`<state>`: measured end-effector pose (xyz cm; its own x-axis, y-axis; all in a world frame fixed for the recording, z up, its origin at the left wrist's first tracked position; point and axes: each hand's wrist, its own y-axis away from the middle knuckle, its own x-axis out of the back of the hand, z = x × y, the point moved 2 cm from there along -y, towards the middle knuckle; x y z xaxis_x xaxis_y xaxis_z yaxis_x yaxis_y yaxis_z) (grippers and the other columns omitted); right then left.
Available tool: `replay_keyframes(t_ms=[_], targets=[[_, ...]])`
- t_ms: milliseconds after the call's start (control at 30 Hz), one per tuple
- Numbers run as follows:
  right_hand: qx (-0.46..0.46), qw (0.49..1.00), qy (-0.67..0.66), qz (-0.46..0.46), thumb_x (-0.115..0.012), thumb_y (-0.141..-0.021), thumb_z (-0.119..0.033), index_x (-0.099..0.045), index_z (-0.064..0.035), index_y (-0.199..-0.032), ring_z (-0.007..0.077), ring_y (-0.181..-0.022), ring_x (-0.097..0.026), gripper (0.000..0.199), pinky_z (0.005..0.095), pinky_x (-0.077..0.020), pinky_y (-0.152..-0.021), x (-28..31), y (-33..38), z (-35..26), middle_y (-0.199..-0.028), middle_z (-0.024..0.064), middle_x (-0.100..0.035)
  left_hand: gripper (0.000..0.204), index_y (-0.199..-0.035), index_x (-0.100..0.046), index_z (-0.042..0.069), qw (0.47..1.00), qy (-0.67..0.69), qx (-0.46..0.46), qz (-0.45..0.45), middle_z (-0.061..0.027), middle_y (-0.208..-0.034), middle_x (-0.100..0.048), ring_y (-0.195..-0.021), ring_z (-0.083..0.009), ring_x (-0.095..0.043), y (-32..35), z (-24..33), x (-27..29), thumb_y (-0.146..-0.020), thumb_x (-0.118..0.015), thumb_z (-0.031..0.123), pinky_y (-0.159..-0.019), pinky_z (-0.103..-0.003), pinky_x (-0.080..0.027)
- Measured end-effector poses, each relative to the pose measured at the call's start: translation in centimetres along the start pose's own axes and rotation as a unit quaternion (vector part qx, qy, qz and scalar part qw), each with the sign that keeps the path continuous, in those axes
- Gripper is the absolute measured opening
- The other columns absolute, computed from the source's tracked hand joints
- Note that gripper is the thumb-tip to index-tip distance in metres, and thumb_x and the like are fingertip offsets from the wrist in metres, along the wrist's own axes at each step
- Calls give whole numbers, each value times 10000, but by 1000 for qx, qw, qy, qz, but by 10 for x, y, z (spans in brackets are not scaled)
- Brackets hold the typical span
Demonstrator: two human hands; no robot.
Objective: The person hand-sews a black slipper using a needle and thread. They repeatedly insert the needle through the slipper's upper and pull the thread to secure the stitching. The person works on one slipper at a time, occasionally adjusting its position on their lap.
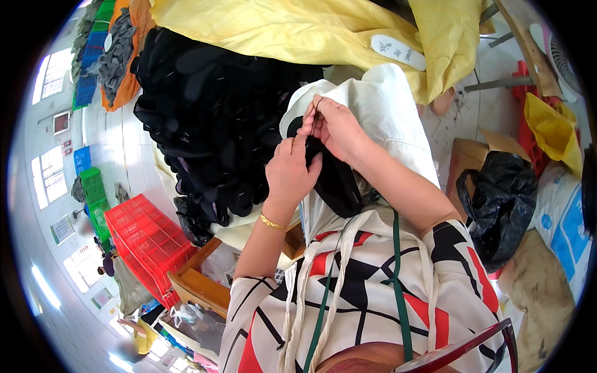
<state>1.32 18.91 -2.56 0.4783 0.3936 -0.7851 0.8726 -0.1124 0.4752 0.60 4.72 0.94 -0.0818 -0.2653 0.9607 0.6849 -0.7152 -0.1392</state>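
One black piece in hand, a heap of dark pieces alongside

In the head view, both hands meet over a white cloth (398,118) spread in front of the person. The black fabric piece (339,186) lies on a slant beneath the hands, its lower end near the person's patterned top (357,280). The left hand (289,166) has a narrow grip, its fingers closed on the upper part of the piece. The right hand (339,129) also has a narrow grip: thumb and forefinger pinch a thin dark item (318,105), too small to tell whether thread or tool.

Just left of the hands, a large heap of black pieces (217,118) covers much of the surface; beyond it stretches a yellow cloth (261,31) with a pale sole-shaped piece (398,52) on it.

The work on this one piece appears to be midway, since both hands are engaged on it. Whether the heaped pieces are finished or waiting cannot be told, so how much remains overall is unclear.
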Motion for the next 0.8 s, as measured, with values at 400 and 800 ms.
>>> replay_keyframes(t_ms=[400, 800], targets=[[136, 983, 95, -78, -440, -988, -132, -455, -89, -776, 117, -674, -393, 216, 262, -356, -683, -34, 103, -25, -706, -6, -415, 389, -1081, -623, 72, 977, 32, -196, 79, -52, -800, -578, -668, -223, -625, -20, 2, 19, -697, -682, 51, -539, -339, -519], [353, 810, 466, 36, -550, -1005, -133, -596, -27, -891, 183, -740, -571, 163, 305, -481, -709, 49, 156, -32, -801, 61, -590, 241, -1042, -673, 57, 950, 288, -105, -60, -95, -952, -673, -837, -270, -657, 20, 46, -3, -807, -652, 104, -712, -370, -536]])
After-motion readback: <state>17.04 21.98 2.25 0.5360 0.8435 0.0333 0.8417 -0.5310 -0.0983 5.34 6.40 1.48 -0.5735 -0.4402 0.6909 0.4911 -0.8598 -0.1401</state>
